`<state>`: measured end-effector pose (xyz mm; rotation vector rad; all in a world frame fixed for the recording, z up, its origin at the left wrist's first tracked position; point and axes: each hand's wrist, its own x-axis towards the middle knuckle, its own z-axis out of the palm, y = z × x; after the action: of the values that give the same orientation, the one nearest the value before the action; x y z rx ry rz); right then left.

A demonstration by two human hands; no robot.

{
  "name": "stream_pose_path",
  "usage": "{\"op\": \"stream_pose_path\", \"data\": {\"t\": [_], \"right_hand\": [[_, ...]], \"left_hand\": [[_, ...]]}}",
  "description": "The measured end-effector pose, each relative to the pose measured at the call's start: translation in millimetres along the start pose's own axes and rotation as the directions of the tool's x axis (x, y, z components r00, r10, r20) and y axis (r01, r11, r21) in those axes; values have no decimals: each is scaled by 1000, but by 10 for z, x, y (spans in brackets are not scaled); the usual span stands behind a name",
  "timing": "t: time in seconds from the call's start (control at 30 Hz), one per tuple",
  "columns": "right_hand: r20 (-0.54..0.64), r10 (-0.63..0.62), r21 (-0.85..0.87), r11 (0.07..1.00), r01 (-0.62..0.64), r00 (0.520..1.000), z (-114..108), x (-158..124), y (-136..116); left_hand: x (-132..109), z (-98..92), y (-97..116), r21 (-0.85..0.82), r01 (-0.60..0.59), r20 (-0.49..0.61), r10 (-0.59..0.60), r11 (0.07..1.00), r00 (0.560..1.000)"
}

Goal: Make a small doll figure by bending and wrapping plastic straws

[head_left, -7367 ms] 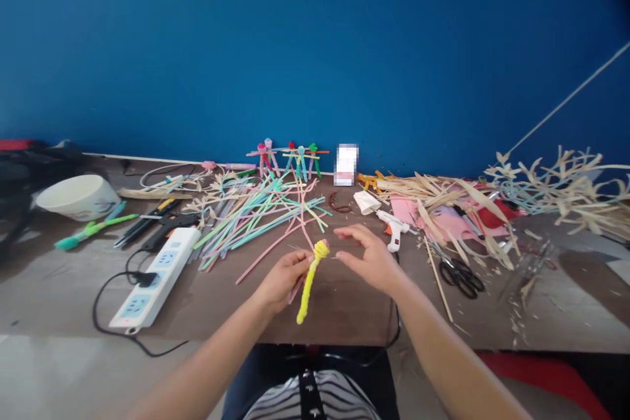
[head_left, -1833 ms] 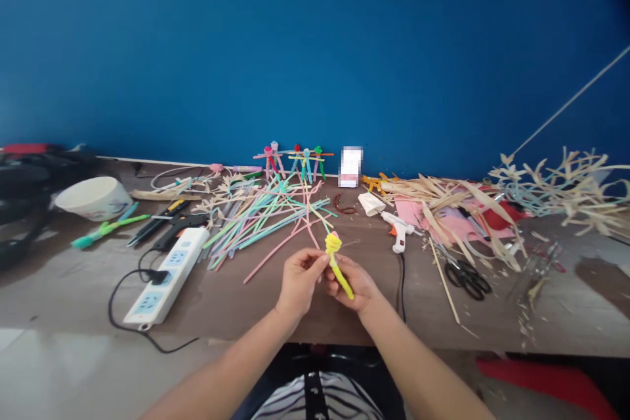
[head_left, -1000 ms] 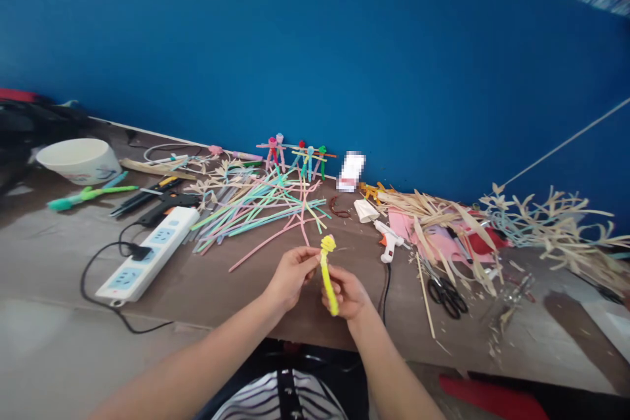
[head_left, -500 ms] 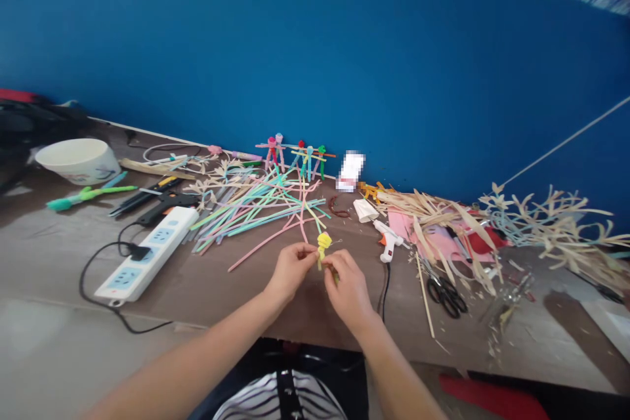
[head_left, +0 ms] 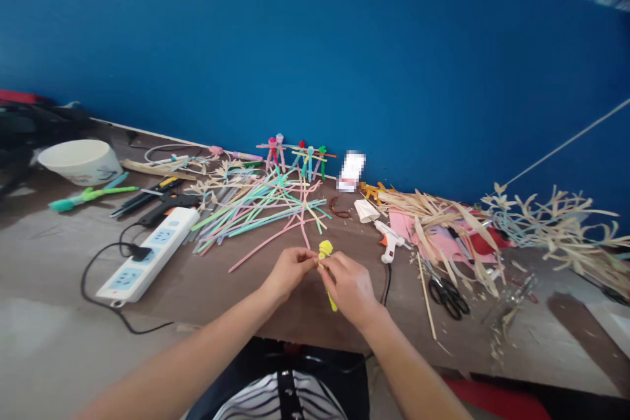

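Both of my hands meet over the near middle of the brown table (head_left: 211, 292). They hold a yellow pipe cleaner (head_left: 325, 250) with a coiled knob at its top. My left hand (head_left: 289, 270) pinches it just below the knob. My right hand (head_left: 350, 287) is closed around the stem, whose lower end sticks out beneath the fingers. A heap of coloured straws (head_left: 256, 210) lies just beyond my hands.
Small pipe-cleaner figures (head_left: 294, 156) stand against the blue wall. A white power strip (head_left: 147, 253) with a black cord and a white bowl (head_left: 79, 161) are at the left. A white glue gun (head_left: 388, 239), black scissors (head_left: 447, 293) and dry leaf strips (head_left: 443, 210) lie at the right.
My right hand has moved up the stem to meet my left hand below the knob. The pipe cleaner's stem is now mostly covered by my fingers.
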<state>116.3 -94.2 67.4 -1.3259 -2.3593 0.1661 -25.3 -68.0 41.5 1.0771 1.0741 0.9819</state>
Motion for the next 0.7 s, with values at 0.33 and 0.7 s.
{"op": "stream_pose_path", "data": {"t": [0.33, 0.7], "right_hand": [[45, -94, -52, 994, 96, 995, -156, 96, 33], [210, 108, 413, 891, -188, 972, -161, 182, 131]], "left_hand": [[-31, -158, 94, 716, -250, 202, 149, 652, 968], [-3, -278, 240, 710, -458, 455, 148, 535, 878]]}}
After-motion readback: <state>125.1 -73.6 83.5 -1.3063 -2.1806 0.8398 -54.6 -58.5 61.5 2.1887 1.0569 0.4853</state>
